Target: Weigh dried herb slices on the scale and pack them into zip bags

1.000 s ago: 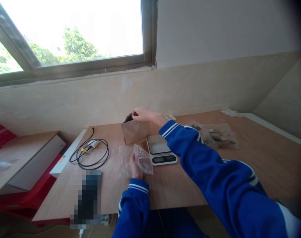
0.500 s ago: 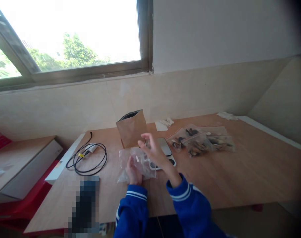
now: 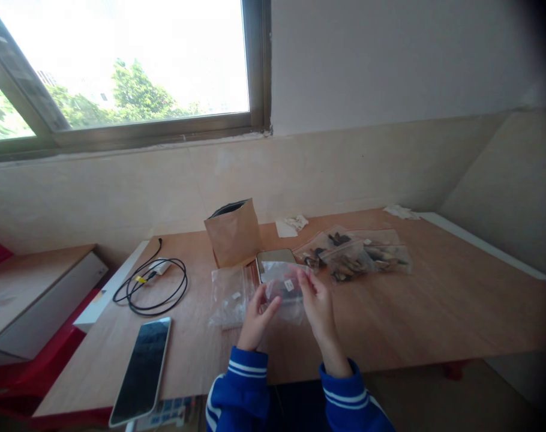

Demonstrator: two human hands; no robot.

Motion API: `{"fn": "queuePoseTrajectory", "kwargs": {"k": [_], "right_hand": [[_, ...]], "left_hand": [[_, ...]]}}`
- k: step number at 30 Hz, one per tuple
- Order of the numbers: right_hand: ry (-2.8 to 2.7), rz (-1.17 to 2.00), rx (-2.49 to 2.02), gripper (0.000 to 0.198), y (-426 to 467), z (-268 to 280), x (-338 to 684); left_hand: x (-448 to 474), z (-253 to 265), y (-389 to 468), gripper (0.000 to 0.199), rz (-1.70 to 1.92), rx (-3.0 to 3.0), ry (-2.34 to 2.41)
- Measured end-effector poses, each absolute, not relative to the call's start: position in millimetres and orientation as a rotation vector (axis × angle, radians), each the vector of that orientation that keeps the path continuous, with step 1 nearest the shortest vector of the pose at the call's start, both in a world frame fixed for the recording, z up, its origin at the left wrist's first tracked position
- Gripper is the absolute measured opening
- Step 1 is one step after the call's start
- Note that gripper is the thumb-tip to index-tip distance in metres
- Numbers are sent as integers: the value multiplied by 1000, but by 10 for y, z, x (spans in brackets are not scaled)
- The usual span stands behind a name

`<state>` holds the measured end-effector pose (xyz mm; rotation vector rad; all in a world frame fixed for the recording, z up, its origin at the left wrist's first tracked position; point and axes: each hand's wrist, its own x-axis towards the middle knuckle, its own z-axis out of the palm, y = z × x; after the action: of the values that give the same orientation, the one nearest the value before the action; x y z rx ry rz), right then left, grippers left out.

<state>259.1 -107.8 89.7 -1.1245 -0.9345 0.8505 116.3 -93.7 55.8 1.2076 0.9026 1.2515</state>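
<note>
A clear plastic zip bag (image 3: 287, 285) with a small white label is held in front of me, and no contents show in it. My right hand (image 3: 318, 302) pinches its upper right edge between thumb and fingers. On the other side my left hand (image 3: 256, 319) curls its fingers and thumb at the bag's left edge. Partly hidden behind the bag is a white kitchen scale (image 3: 275, 258) with a flat plate. More clear plastic bags (image 3: 228, 294) lie on the table just left of my left hand.
A brown paper pouch (image 3: 233, 235) stands with its mouth open near the wall. Filled zip bags of dark and brown dried pieces (image 3: 351, 261) lie right of the scale. A coiled black cable (image 3: 183, 288) and a phone (image 3: 142, 369) are at left. Crumpled tissue (image 3: 296, 223) lies at the back.
My right hand has come down from above the bags and now grips one plastic bag. This bag is lifted to the right of the others, and my left hand has shifted right with it.
</note>
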Motion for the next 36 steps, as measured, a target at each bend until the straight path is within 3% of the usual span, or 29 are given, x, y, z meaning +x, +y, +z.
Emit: {"fn": "queuePoseTrajectory", "kwargs": {"k": [7,14,21,30,36], "right_hand": [[-804,835,-1155,58,-1100,691,2855],[-1009,1338,-1002,58,-1162,599,2753],[-1030,1408,-932,55,-1159,621,2641],[-934,1129,-1114,50,-1101,506,2884],[-950,1023,-1189,50,-1082,436,3000]], "left_hand": [[1206,718,-1124,18,1388,1267,1122],[1068,780,-1126,32,1508,965,1268],[878,713,-1126,42,1462,1018,1360],[501,893,-1090,50,1496,941,1529],[278,667,-935,49,1298,1393,1939]]}}
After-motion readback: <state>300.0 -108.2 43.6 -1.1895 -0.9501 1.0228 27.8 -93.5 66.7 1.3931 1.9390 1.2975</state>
